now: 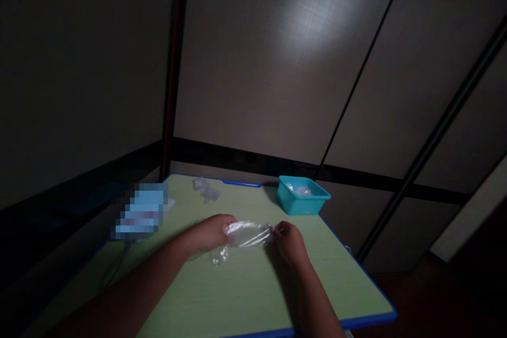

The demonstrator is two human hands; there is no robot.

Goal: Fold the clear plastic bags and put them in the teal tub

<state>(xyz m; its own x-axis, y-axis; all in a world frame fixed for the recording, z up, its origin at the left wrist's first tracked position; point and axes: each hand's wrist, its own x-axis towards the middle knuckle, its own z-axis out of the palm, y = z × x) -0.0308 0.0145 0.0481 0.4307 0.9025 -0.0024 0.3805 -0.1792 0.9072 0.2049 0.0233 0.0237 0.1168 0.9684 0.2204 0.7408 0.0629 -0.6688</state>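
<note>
A clear plastic bag [249,234] is stretched between my two hands above the green tabletop [222,296]. My left hand [213,231] is closed on the bag's left end, and a loose part of the plastic hangs below it. At the right end, my right hand [288,240] pinches the bag between its fingertips. The plastic looks crumpled and shiny; whether anything is inside cannot be made out.
A turquoise basket [303,204] with clear plastic in it stands at the table's back right. Crumpled plastic [206,189] lies at the back left. A blurred-out blue object [142,211] is at the left edge. Dark panels rise behind the table.
</note>
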